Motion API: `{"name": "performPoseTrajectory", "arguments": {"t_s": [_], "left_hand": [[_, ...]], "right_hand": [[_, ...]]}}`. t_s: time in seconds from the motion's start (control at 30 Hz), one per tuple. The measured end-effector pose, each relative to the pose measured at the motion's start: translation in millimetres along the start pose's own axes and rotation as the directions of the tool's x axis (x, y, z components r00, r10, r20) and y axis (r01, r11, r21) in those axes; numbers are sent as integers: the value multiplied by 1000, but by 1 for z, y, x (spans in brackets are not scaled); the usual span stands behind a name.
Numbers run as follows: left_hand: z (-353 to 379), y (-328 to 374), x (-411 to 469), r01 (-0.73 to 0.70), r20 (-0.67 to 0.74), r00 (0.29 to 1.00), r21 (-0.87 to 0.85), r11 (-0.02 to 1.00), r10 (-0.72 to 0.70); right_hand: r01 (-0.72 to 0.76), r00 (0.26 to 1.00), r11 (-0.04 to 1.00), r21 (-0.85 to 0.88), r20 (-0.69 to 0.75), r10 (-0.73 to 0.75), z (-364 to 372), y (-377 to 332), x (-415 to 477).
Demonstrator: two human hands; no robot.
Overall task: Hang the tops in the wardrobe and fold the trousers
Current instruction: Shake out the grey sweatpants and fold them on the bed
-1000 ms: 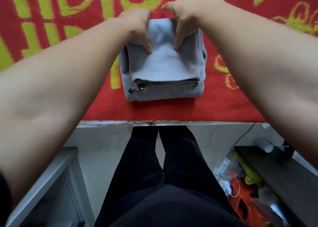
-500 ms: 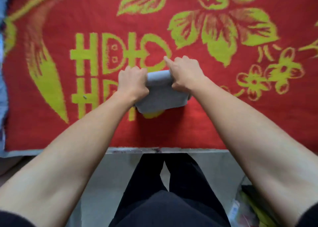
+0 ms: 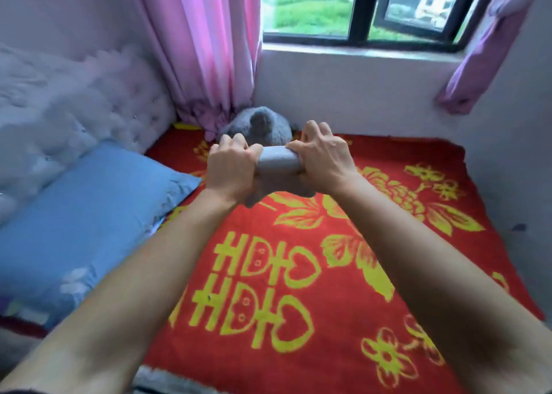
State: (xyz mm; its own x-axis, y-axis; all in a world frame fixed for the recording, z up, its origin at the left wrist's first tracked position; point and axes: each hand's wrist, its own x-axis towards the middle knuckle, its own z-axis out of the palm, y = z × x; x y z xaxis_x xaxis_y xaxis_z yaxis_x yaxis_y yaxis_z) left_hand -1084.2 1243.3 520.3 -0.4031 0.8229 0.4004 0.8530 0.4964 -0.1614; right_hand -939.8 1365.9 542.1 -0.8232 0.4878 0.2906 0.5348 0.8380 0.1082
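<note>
Trousers (image 3: pixel 278 166), grey and folded into a compact bundle, are held between both hands above the blanket (image 3: pixel 298 274). Left hand (image 3: pixel 231 169) is clamped on the bundle's left end, fingers curled over the top. Right hand (image 3: pixel 324 159) is clamped on the right end, fingers bent and partly raised above the fabric. Only a short span of grey cloth shows between the two hands; a loose fold hangs below the left wrist. Whether the bundle touches the blanket cannot be told. Beyond the hands, a grey heap (image 3: pixel 258 124) lies at the foot of the pink curtain (image 3: pixel 209 50); what kind of thing it is cannot be told. Left of the left hand, well apart, lies a blue pillow (image 3: pixel 89 214). Window (image 3: pixel 358 5) stands beyond the right hand.
</note>
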Motion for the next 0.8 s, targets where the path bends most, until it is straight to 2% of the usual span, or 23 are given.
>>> {"name": "performPoseTrajectory", "arguments": {"t_s": [0.2,0.33,0.43,0.57,0.73,0.8], "left_hand": [[-70,-6,-69,146,-48,989,99,984,-142],[-109,0,-130,210,-13,977,182,961,-211],[-137,-11,-184,313,26,944,249,916,-329],[-190,-41,-269,447,31,870,374,812,-493],[-288,-84,-383,609,-94,754,472,638,-650],[-328,-101,-429,676,-135,680,496,545,-721]], "right_hand": [[193,978,981,35,-86,-189,-50,-27,-37],[298,952,949,101,-106,-288,-61,-52,-76],[417,907,897,144,-133,-400,-74,-89,-98],[582,812,795,174,-189,-553,-109,-167,-128],[758,650,614,219,-324,-688,-181,-284,-175],[814,578,544,204,-384,-721,-215,-332,-199]]}}
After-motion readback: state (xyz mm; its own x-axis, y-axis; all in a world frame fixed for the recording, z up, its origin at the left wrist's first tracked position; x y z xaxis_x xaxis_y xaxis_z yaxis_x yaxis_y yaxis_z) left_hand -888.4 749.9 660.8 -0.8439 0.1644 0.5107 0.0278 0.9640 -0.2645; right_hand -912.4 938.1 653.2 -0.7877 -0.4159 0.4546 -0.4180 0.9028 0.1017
